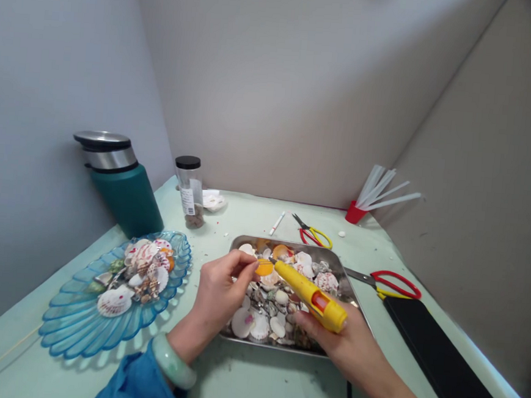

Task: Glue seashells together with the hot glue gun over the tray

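My left hand [221, 293] pinches a small orange shell [264, 267] above a metal tray [243, 242] full of mixed seashells. A yellow glue gun [308, 293] lies in my right hand [341, 343], fingers wrapped round its grip; the nozzle touches the orange shell. To the left stands a blue glass plate [76, 319] with several shells stuck in a cluster [143, 269]. A pale green bangle sits on my left wrist.
A teal flask [119, 184] and a small black-capped jar [190, 191] stand at the back left. Small red-and-yellow scissors [312, 232], larger red scissors [387, 283], a red cup of glue sticks [371, 198] and a black box [440, 366] lie to the right.
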Demonstrator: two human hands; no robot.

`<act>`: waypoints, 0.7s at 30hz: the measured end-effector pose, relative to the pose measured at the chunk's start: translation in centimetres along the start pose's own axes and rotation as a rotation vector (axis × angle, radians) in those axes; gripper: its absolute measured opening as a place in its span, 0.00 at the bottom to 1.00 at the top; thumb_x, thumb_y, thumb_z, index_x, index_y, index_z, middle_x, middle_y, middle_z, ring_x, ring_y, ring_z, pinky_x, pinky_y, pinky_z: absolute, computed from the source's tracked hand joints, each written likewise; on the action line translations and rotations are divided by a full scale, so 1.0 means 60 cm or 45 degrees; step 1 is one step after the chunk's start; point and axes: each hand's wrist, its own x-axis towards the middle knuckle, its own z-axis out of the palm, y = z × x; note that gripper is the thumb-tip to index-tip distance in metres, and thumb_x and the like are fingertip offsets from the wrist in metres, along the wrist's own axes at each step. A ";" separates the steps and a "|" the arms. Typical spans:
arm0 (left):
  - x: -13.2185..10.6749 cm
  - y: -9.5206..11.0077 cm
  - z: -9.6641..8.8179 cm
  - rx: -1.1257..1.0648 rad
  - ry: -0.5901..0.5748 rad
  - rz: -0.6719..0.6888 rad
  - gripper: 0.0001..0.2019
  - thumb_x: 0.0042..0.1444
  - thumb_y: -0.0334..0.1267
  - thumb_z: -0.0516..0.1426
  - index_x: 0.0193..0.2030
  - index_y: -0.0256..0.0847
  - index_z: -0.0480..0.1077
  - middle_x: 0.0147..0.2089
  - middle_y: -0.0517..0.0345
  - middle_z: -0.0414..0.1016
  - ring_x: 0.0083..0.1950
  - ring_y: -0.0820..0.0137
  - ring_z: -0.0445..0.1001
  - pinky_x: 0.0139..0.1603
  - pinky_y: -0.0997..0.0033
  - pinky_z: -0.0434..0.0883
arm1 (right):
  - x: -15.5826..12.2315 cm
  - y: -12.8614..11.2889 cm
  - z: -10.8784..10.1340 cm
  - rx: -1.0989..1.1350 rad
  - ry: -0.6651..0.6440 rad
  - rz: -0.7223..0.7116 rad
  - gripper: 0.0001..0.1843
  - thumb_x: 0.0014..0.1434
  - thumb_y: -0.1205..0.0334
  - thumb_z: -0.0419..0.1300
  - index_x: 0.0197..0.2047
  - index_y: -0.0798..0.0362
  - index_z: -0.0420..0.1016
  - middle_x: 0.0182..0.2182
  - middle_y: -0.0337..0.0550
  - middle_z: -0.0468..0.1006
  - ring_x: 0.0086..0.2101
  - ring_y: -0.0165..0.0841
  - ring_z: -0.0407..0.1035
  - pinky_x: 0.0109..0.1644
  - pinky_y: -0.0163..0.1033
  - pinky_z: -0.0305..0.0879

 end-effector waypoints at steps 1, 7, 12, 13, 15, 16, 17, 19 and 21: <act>0.001 -0.001 0.001 -0.061 -0.021 -0.062 0.05 0.57 0.35 0.56 0.32 0.38 0.71 0.25 0.61 0.77 0.26 0.74 0.77 0.28 0.80 0.70 | 0.000 -0.001 0.000 0.011 -0.045 0.023 0.16 0.58 0.49 0.58 0.38 0.54 0.75 0.29 0.40 0.76 0.28 0.33 0.69 0.30 0.34 0.65; 0.006 -0.010 0.007 -0.419 -0.108 -0.332 0.07 0.53 0.39 0.59 0.31 0.38 0.70 0.25 0.60 0.76 0.27 0.70 0.78 0.29 0.76 0.73 | 0.002 -0.001 0.002 -0.003 -0.075 0.003 0.15 0.59 0.49 0.57 0.34 0.52 0.72 0.26 0.37 0.72 0.28 0.32 0.65 0.30 0.34 0.62; 0.010 -0.014 0.008 -0.536 -0.139 -0.436 0.08 0.51 0.40 0.60 0.31 0.37 0.70 0.25 0.58 0.77 0.26 0.70 0.78 0.29 0.75 0.74 | 0.000 0.003 0.005 -0.033 -0.065 -0.079 0.12 0.59 0.52 0.57 0.32 0.52 0.71 0.25 0.35 0.70 0.26 0.29 0.62 0.29 0.33 0.59; 0.011 -0.014 0.008 -0.549 -0.140 -0.450 0.08 0.51 0.40 0.60 0.31 0.36 0.70 0.25 0.58 0.77 0.26 0.70 0.78 0.29 0.75 0.73 | 0.000 0.003 0.005 -0.039 -0.063 -0.087 0.12 0.59 0.52 0.57 0.32 0.52 0.71 0.25 0.35 0.70 0.26 0.29 0.62 0.29 0.33 0.59; 0.013 -0.011 0.007 -0.574 -0.136 -0.482 0.09 0.50 0.40 0.61 0.30 0.36 0.70 0.25 0.58 0.77 0.25 0.71 0.77 0.28 0.76 0.73 | 0.000 0.003 0.005 -0.051 -0.043 -0.093 0.11 0.59 0.53 0.57 0.33 0.52 0.71 0.26 0.36 0.71 0.26 0.30 0.63 0.30 0.33 0.59; 0.014 -0.009 0.006 -0.589 -0.134 -0.500 0.09 0.50 0.40 0.61 0.30 0.36 0.69 0.24 0.58 0.77 0.25 0.71 0.77 0.27 0.76 0.73 | 0.001 0.002 0.005 -0.056 -0.035 -0.094 0.11 0.59 0.53 0.57 0.33 0.52 0.71 0.26 0.36 0.71 0.26 0.30 0.63 0.30 0.34 0.59; 0.015 -0.006 0.005 -0.604 -0.133 -0.519 0.09 0.50 0.40 0.61 0.30 0.36 0.69 0.24 0.58 0.76 0.25 0.72 0.77 0.27 0.77 0.72 | 0.001 0.001 0.004 -0.061 -0.031 -0.095 0.12 0.59 0.53 0.57 0.33 0.52 0.71 0.26 0.36 0.71 0.26 0.30 0.63 0.30 0.34 0.59; 0.017 -0.001 0.004 -0.634 -0.134 -0.563 0.10 0.49 0.40 0.62 0.30 0.35 0.69 0.23 0.59 0.76 0.24 0.72 0.76 0.26 0.77 0.72 | 0.000 -0.003 0.002 -0.067 -0.049 -0.091 0.12 0.59 0.53 0.57 0.32 0.52 0.70 0.25 0.36 0.70 0.26 0.30 0.62 0.30 0.34 0.59; 0.019 0.004 0.002 -0.660 -0.128 -0.604 0.10 0.48 0.40 0.62 0.30 0.35 0.69 0.23 0.58 0.76 0.23 0.72 0.76 0.26 0.78 0.72 | 0.000 -0.008 0.000 -0.066 -0.083 -0.084 0.12 0.59 0.52 0.57 0.31 0.52 0.70 0.25 0.36 0.70 0.26 0.30 0.62 0.30 0.34 0.59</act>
